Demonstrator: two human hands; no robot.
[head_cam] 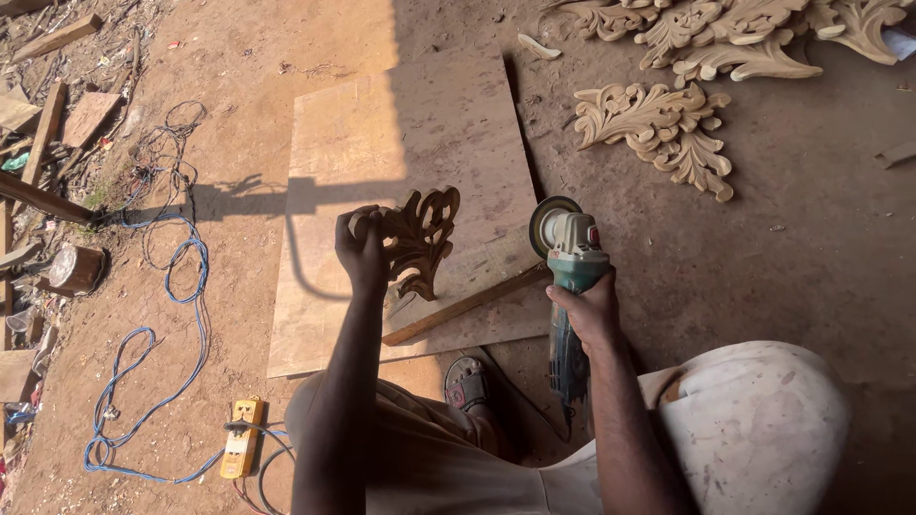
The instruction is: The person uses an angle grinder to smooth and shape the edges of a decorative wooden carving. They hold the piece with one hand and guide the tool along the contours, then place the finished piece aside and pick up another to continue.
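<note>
Carved wooden scroll piece (420, 238) held upright in the left hand (363, 250), fingers closed round its left edge, above a plywood sheet (410, 143). Angle grinder (571, 257) gripped in the right hand (592, 310), fist tight on the green body, disc just beside the carving, apart from it. Under both: plywood sheet flat on dusty reddish earth floor, a wooden batten (468, 303) lying across its near edge. Sandalled foot (468, 381) at the sheet's corner. Further right, pale carved leaf ornaments (658, 129) on the ground, more at the top edge. Left: blue cable (186, 286) looping to a yellow power strip (240, 437). Far left, wood offcuts and a metal tin (74, 269), contents impossible to tell.
</note>
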